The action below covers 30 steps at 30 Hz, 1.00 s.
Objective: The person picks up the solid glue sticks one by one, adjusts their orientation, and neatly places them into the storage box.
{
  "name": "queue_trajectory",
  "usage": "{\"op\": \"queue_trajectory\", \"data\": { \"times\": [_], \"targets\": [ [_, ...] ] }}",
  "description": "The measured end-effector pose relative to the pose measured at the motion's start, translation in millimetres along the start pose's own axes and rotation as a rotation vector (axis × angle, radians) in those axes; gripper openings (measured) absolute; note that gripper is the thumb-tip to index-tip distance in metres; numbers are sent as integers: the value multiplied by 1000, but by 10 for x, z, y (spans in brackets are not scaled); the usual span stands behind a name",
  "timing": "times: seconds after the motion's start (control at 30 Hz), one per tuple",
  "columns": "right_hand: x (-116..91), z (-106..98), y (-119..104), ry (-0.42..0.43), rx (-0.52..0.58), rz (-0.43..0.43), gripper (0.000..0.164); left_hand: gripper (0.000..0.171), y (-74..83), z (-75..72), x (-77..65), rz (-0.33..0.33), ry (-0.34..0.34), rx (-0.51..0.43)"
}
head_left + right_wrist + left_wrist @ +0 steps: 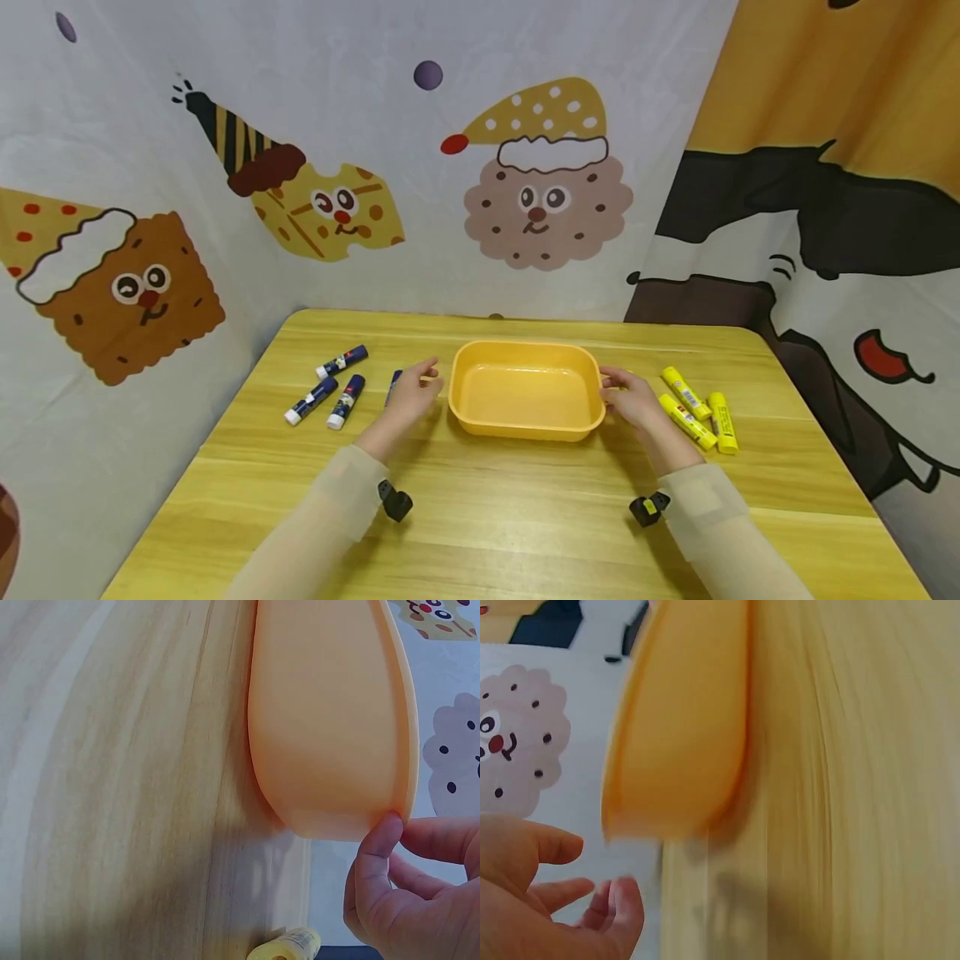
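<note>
An orange-yellow plastic tray [528, 396] stands on the wooden table in front of me. At its right end my right hand [633, 398] pinches the rim between thumb and fingers; the right wrist view shows the thumb [381, 836] against the outside of the wall. My left hand [412, 393] hovers off the tray's left end, its fingers loosely spread and a gap between them and the wall. Nothing is in that hand in the left wrist view. One blue glue stick [393, 387] lies partly hidden behind it.
Left of the tray lie several blue glue sticks [346, 402] with white caps. To its right, past my right hand, are several yellow glue sticks [687, 422]. A printed cloth [420, 287] hangs behind the table's [517, 517] far edge and along both sides.
</note>
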State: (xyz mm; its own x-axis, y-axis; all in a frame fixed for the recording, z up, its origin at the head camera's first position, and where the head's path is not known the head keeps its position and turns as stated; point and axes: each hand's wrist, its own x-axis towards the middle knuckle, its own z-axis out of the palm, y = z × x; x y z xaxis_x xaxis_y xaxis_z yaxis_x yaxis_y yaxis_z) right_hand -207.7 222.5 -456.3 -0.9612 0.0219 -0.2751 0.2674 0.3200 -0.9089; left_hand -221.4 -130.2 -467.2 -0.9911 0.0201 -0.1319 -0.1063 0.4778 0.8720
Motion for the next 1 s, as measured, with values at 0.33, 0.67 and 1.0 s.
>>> {"op": "queue_trajectory", "data": {
  "times": [0.33,0.67,1.0],
  "targets": [
    [4,-11,-5,-13,9,-10,48,68,-233,-407,-66,40,47,603],
    [23,-18,23,-18,11,-11,48,62,-292,-400,110,-88,-116,661],
    [23,-24,26,-21,10,-15,48,64,-279,-470,183,-102,-124,548]
  ]
}}
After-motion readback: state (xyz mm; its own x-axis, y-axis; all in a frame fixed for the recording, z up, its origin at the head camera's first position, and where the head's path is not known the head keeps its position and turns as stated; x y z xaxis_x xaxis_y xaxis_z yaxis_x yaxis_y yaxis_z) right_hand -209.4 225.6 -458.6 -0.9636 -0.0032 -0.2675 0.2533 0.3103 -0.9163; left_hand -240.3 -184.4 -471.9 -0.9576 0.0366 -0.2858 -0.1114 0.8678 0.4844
